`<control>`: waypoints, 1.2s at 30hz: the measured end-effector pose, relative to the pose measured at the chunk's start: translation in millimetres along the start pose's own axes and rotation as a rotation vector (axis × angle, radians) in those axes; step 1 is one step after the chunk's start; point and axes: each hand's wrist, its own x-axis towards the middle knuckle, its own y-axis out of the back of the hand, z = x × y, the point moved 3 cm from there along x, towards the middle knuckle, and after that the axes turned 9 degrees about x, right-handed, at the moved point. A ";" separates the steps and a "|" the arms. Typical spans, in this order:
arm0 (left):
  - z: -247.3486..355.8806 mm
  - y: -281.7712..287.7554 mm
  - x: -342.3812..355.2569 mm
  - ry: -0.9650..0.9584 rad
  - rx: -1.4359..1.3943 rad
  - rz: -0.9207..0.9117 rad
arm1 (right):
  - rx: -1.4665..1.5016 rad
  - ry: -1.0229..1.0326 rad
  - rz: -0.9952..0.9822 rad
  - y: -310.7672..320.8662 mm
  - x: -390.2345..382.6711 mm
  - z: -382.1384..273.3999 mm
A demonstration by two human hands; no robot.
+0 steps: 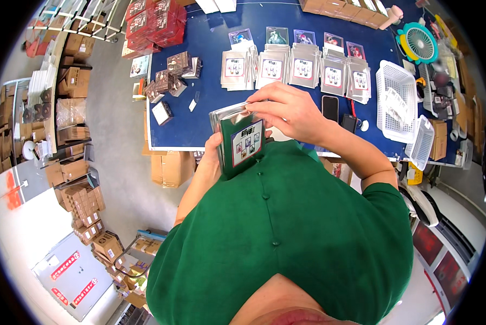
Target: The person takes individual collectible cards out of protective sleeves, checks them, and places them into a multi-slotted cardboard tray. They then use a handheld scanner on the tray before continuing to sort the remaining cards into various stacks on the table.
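Currently, packet stack (247, 143) held roughly upright above near edge of blue table (186, 132) — apparently so upper edges face right hand (291, 111). Left hand (212, 153) closed around stack, supporting it. Right fingers bent, narrowly spaced, tips touching stack's upper edge; thumb hidden, pinch cannot be confirmed. Sleeved piles (271, 69) mid-table, side by side — presumably for separate access.

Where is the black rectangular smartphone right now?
In the head view, the black rectangular smartphone lies on the blue table right of centre, appearing just right of the right hand and left of a small black box-shaped object.
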 end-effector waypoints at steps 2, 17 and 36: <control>3.7 -11.4 -2.3 -0.018 0.070 0.042 | -0.030 0.004 -0.023 7.4 1.1 -4.3; 10.4 -15.0 -34.6 -0.088 0.215 -0.038 | 0.262 -0.068 -0.402 22.0 19.7 -29.3; 2.6 -14.4 -21.0 -0.104 0.077 -0.302 | 0.434 -0.253 -0.194 27.2 47.1 -28.5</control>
